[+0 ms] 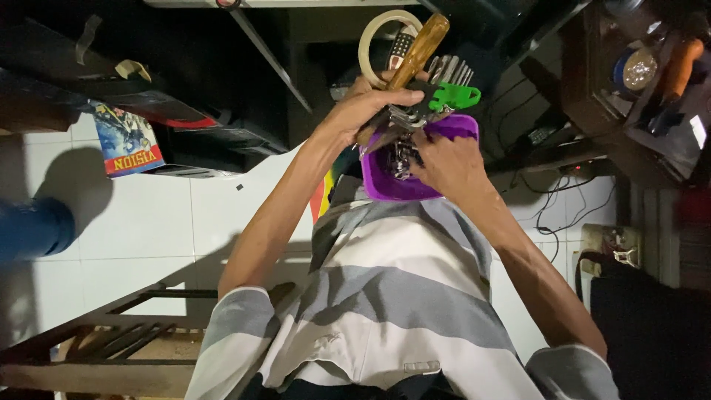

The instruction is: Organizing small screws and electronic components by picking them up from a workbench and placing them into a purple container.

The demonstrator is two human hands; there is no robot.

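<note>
Over the purple tub (392, 189), held close in front of the striped shirt (400, 296), both hands are busy. My left hand (363, 111) is just above the tub's near rim. It is closed tight around a bunch of tools: a tool with a long wooden handle (418, 52) and a set of bent metal keys in a green holder (453, 96). The wooden handle points up and away from the tub, leaning to the right. The green holder sticks out past the tub's far rim.

My right hand (452, 167) is right at the tub, so it is the nearer one. Its fingers curl down inside, pinching some small shiny metal bits (402, 159). I cannot tell what the bits are. A roll of tape (378, 33) sits beyond the tub, behind the wooden handle.
</note>
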